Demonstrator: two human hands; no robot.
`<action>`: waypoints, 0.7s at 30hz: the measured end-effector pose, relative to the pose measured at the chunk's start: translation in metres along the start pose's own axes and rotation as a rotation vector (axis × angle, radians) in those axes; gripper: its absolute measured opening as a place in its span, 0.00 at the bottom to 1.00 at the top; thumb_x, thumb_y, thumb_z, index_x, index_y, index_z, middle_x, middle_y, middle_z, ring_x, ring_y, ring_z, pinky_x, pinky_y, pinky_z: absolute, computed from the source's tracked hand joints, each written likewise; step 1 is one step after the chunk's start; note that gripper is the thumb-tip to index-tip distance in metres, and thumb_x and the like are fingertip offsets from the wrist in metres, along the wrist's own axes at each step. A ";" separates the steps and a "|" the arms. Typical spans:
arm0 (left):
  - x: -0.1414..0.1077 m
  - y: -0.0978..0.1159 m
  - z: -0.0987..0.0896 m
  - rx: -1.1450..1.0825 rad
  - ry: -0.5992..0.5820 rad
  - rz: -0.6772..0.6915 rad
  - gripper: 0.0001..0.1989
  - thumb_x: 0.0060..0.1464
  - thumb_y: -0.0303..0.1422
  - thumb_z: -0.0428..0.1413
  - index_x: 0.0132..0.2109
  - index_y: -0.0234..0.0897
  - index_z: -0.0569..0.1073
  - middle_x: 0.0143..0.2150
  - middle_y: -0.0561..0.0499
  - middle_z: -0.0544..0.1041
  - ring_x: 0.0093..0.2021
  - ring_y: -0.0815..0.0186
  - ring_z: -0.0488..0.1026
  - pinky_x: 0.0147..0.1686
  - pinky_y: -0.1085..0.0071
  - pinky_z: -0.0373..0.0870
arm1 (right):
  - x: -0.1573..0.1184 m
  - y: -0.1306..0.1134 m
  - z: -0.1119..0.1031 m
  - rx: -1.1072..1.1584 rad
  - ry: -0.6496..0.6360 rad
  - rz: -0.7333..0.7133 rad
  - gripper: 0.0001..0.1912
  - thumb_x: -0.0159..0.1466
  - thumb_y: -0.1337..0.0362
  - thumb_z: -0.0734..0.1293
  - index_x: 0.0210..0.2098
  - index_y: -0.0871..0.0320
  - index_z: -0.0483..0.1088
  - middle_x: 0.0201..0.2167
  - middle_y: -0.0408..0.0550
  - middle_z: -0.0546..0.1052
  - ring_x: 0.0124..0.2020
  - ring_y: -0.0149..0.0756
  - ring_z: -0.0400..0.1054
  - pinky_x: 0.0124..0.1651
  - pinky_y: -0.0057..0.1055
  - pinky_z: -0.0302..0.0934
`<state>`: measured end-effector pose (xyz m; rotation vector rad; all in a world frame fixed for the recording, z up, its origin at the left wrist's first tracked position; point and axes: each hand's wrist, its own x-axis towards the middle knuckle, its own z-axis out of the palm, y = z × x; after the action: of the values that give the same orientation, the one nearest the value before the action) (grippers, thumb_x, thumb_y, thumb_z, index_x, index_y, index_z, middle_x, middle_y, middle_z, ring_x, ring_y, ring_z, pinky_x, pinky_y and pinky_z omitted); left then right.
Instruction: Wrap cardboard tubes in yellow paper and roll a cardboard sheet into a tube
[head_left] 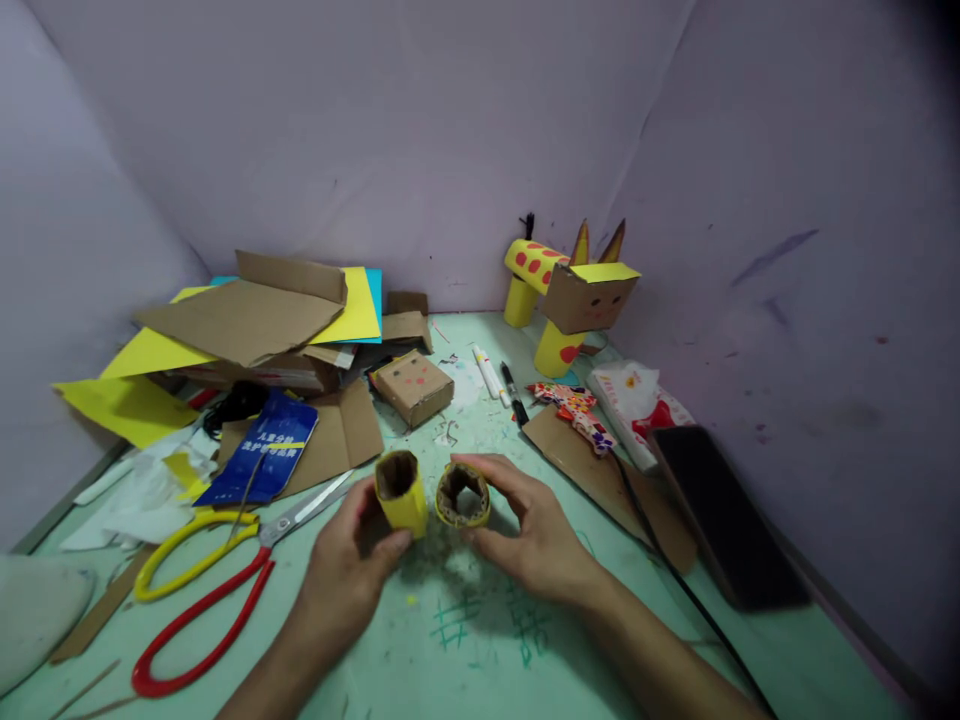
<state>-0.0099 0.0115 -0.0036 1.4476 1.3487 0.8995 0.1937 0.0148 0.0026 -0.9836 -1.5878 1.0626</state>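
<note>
My left hand [364,545] is closed around a short yellow cardboard tube [403,495], thumb on its front. A second yellow tube [463,497] is pinched between the fingers and thumb of my right hand [525,525]. Its open end faces me, showing brown corrugated cardboard inside. The two tubes stand side by side with a narrow gap. Just left of my left hand lie open scissors [270,540] with one yellow and one red handle. Beyond the tubes rests a small cardboard box [412,388] with a face drawn on it.
A cardboard animal [592,295] with red spots stands at the back right. Cardboard sheets [255,320] and yellow paper [124,410] pile up at left, near a blue packet [262,450]. Markers [491,375], a tissue pack [630,400], a phone [724,515] and a cable [675,575] lie about.
</note>
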 end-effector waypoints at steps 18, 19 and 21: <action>0.003 0.001 0.017 0.196 -0.072 0.036 0.16 0.49 0.29 0.55 0.48 0.39 0.69 0.45 0.48 0.77 0.45 0.56 0.72 0.44 0.62 0.68 | 0.000 0.026 0.009 -0.056 -0.091 0.123 0.13 0.51 0.70 0.70 0.37 0.57 0.69 0.35 0.44 0.74 0.37 0.39 0.66 0.40 0.34 0.61; 0.003 -0.001 0.017 0.195 -0.070 0.038 0.16 0.49 0.29 0.55 0.48 0.38 0.69 0.46 0.48 0.76 0.46 0.56 0.72 0.44 0.62 0.68 | 0.001 0.027 0.009 -0.043 -0.096 0.132 0.13 0.51 0.70 0.70 0.37 0.57 0.69 0.34 0.44 0.74 0.37 0.39 0.66 0.40 0.34 0.61; 0.003 -0.003 0.018 0.189 -0.069 0.047 0.17 0.49 0.29 0.55 0.48 0.38 0.69 0.47 0.47 0.76 0.48 0.56 0.71 0.45 0.61 0.67 | 0.001 0.030 0.010 -0.022 -0.102 0.139 0.13 0.51 0.71 0.70 0.36 0.57 0.69 0.34 0.43 0.73 0.36 0.38 0.65 0.39 0.33 0.61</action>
<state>0.0066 0.0115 -0.0126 1.6462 1.3826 0.7608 0.1875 0.0227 -0.0268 -1.0820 -1.6346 1.2096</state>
